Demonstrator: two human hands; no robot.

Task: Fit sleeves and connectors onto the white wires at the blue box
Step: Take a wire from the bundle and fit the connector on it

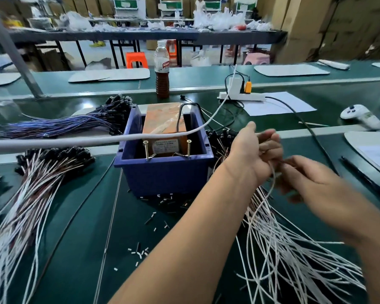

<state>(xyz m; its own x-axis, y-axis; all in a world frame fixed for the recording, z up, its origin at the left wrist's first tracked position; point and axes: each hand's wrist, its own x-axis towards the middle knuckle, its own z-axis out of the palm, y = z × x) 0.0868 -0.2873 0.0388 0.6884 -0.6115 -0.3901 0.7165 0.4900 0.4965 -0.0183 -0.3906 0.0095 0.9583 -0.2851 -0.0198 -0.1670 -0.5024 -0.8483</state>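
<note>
The blue box (162, 172) stands at the middle of the green bench, with an orange device and two upright screws inside. To its right lies a loose heap of white wires (283, 249). Over that heap, my left hand (255, 152) has its fingers curled round a white wire (272, 185) that hangs down from it. My right hand (307, 178), blurred by motion, pinches the same wire just beside the left fingers. Small black and white sleeve pieces (154, 218) are scattered in front of the box.
A bundle of white and brown wires with black ends (42, 172) lies at left, and blue wires (64, 123) behind it. A thick white cable (97, 140) crosses over the box. A bottle (162, 69), a power strip (239, 95), a white controller (360, 116) and papers stand beyond.
</note>
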